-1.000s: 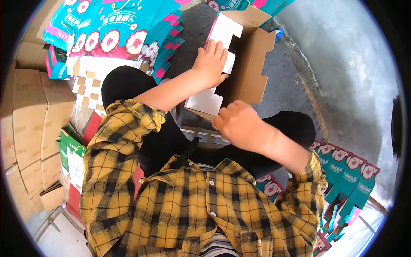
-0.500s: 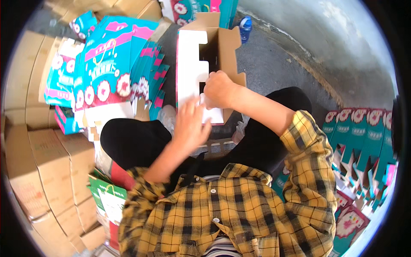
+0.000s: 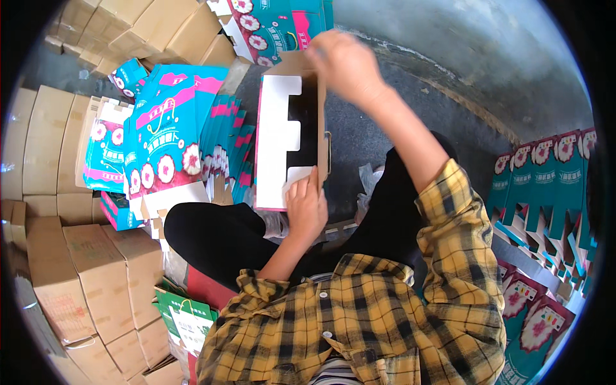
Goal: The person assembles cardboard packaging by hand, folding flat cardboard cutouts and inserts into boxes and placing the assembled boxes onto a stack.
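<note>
An upright carton stands between my legs with its top open; its left flap is white and notched, its inside dark brown. My left hand rests on the near end of the carton, its fingers laid out over a small white flap. Over the far right corner is my right hand, raised and smeared by motion, so its fingers cannot be made out. Beneath it a brown far flap sticks up. A cord handle shows on the carton's right side.
Flat teal-and-pink cartons lie stacked at the left, near brown boxes. More teal cartons stand at the back. Along the right wall stand several teal cartons. A green bag is at lower left.
My right hand has moved from the near part of the carton up to its far end. The left hand has shifted onto the near flap. The whole view has tilted slightly.
</note>
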A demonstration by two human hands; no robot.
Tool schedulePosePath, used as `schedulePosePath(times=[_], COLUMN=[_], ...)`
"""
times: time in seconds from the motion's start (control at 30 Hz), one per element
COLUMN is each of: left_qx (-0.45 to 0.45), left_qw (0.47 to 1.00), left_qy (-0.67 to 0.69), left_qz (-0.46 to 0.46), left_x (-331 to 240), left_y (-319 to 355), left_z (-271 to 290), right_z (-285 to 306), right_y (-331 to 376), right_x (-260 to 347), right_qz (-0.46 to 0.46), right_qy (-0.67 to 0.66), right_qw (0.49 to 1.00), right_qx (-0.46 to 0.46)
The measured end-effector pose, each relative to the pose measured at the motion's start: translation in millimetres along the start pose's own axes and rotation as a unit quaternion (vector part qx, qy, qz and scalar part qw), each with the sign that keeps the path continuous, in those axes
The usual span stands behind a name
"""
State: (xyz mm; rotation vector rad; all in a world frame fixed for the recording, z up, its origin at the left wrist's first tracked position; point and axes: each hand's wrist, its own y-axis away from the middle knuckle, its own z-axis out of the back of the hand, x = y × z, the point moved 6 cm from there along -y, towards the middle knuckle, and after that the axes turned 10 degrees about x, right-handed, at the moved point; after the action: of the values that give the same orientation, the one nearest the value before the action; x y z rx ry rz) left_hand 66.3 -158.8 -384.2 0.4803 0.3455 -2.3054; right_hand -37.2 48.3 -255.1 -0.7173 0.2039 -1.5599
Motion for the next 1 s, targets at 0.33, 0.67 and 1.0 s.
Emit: schedulePosePath(times=[0.33, 0.67, 1.0], left_qx=[0.033, -0.192, 0.03], left_qw=[0.987, 0.978, 0.987], left_qy=[0.155, 0.028, -0.158], left_qz=[-0.014, 0.083, 0.016], left_x=[78, 79, 70], left_y=[0, -16, -24], left_z=[49, 40, 16], right_z=[-56, -47, -97], right_y=[65, 61, 98], right_x=[-75, -49, 4], right_qz=[-0.151, -0.008, 0.18], right_qy=[-0.301, -0.129, 0.05], right_qw=[0.775, 0.957, 0.87], right_qx=[0.535, 0.26, 0.456])
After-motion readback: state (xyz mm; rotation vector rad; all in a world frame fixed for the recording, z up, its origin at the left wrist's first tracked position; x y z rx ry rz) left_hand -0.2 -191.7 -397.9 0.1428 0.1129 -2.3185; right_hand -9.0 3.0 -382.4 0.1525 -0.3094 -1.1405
